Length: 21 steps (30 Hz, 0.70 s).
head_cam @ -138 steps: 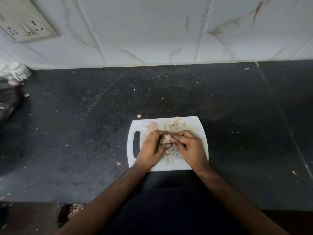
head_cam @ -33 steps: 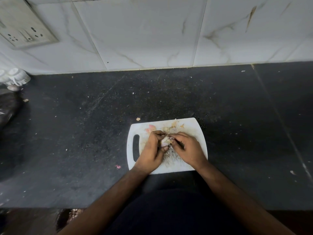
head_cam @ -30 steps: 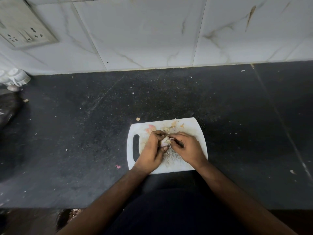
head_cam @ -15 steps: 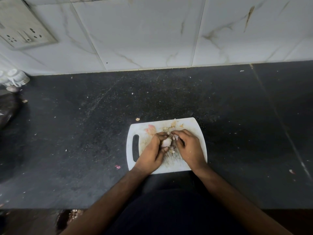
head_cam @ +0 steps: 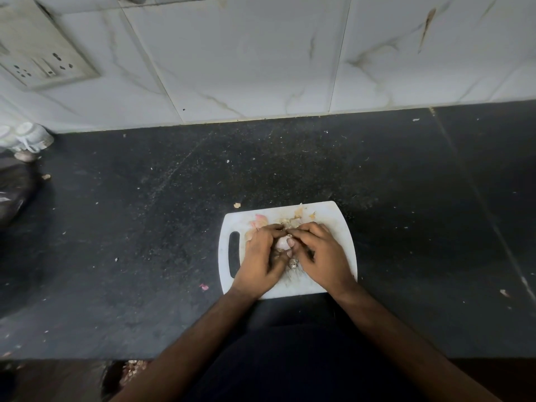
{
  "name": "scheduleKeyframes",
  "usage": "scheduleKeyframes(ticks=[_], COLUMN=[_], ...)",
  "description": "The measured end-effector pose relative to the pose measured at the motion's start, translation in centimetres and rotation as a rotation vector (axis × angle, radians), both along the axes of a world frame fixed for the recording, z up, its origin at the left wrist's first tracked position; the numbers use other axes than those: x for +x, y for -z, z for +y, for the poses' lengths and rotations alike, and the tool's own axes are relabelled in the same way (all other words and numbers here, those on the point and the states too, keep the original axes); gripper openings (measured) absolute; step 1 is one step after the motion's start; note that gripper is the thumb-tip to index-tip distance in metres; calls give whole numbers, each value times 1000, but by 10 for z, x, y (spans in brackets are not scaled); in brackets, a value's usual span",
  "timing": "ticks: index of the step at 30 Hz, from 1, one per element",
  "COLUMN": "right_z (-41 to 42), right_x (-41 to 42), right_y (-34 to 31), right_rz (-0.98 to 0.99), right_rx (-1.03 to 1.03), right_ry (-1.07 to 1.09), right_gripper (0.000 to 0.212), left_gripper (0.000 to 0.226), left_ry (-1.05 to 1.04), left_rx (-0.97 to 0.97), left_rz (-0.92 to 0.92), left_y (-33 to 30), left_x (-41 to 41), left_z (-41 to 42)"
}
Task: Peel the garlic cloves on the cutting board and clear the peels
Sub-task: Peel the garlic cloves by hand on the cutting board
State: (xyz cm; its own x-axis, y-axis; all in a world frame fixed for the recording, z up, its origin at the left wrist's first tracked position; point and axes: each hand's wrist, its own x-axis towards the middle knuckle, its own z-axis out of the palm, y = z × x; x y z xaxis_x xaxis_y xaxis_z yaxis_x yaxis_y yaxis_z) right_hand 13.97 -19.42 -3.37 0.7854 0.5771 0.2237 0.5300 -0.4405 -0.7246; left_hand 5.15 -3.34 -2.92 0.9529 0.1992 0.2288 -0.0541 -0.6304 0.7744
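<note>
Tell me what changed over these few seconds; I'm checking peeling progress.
The garlic clove between both hands now shows paler and barer, with less brown skin. The left hand and right hand still pinch it over the cutting board. Peels stay at the board's far edge.

Both bare forearms enter from bottom edge, angled inward, converging at centre. Left hand point(head_cam: 261, 258) palm-down, fingers curled, fingertips meeting right hand's at top. Right hand point(head_cam: 320, 256) palm-down, knuckles up, fingers curled inward toward left. Small pale pinkish garlic clove point(head_cam: 280, 243) pinched between both hands, partly hidden by fingers; one thumb tip rests on clove. Wrists apart, roughly level, hands touching at fingertips.
</note>
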Motion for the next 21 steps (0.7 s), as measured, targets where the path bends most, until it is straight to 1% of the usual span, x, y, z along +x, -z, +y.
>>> scheduleKeyframes(ticks=[3, 5, 10, 13, 17, 19, 21], right_z=[0, 1, 2, 1, 3, 3, 5], right_x=[3, 3, -2, -1, -1, 0, 7], right_y=[2, 1, 4, 4, 3, 4, 5], right_rz=[38, 13, -237, -294, -250, -193, -100], right_rx=[-20, -39, -152, -141, -121, -113, -88], right_ry=[-17, -19, -17, -11, -11, 13, 91], right_gripper=[39, 38, 36, 37, 36, 28, 19], left_gripper=[26, 22, 19, 17, 15, 15, 13], left_ry=[-28, -30, -19, -5, 6, 4, -8], left_rx=[-36, -44, -14, 24, 37, 35, 20], left_rz=[-17, -18, 1, -19, -5, 0, -3], left_y=[2, 4, 6, 5, 4, 4, 5], left_x=[2, 2, 2, 2, 4, 3, 1], left_z=[2, 3, 2, 1, 1, 0, 1])
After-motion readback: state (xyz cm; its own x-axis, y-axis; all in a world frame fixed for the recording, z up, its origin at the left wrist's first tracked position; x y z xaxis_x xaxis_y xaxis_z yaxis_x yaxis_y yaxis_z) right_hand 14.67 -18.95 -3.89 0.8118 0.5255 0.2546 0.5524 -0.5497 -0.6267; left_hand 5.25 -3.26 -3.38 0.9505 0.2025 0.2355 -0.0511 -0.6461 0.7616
